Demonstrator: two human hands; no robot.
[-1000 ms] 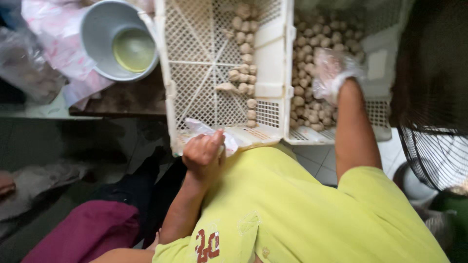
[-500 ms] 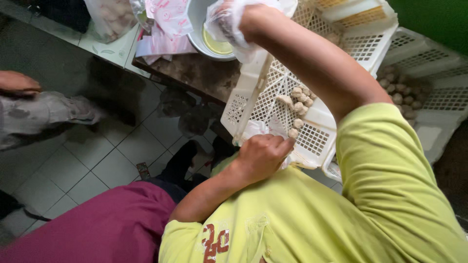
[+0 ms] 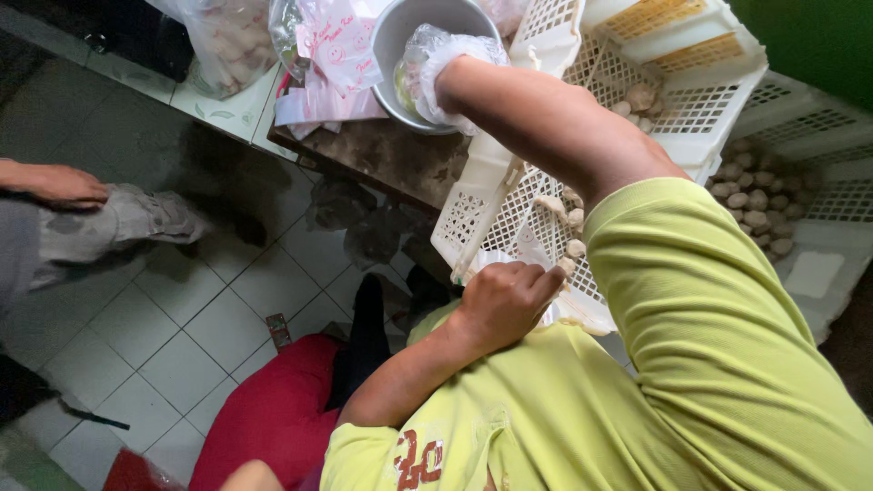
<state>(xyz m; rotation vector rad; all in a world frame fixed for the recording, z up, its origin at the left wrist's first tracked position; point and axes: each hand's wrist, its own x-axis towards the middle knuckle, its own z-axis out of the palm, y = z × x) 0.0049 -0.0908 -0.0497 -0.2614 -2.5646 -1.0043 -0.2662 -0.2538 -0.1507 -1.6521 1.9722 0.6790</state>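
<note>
Pale floor tiles (image 3: 173, 318) fill the lower left of the head view, open ground from seven round to ten o'clock, broken only by another person's bare foot (image 3: 55, 185) and grey trouser leg at nine o'clock. Up at twelve, a dark worn table top (image 3: 382, 159) runs to a ragged near edge, and on it sits a grey metal bowl (image 3: 391, 55) with yellowish liquid inside. The right hand (image 3: 436, 77), wrapped in a thin clear plastic glove, is down in that bowl, pressed against its right inner wall; the glove bunches so much that whether the fingers are spread or curled cannot be told. Just left of the bowl lies a stack of pink printed plastic bags (image 3: 332, 55), touching its rim, and further out at eleven o'clock a clear bag of pale lumps (image 3: 232, 45). The white lattice crate (image 3: 673, 100) tilts off the table edge toward the person, its low corner resting against the lime-green shirt (image 3: 691, 364). A few beige meatballs (image 3: 573, 218) cling along its lower slope, more near the upper rim. The bare left hand (image 3: 500, 305) sits at the crate's bottom lip at six o'clock, fingers curled in tight, pinching a small white plastic bag (image 3: 496, 262) against that edge. At three o'clock a second white crate (image 3: 818, 164) holds a heap of the same balls, well apart from both hands. Little free room between crate, bowl and forearm.
</note>
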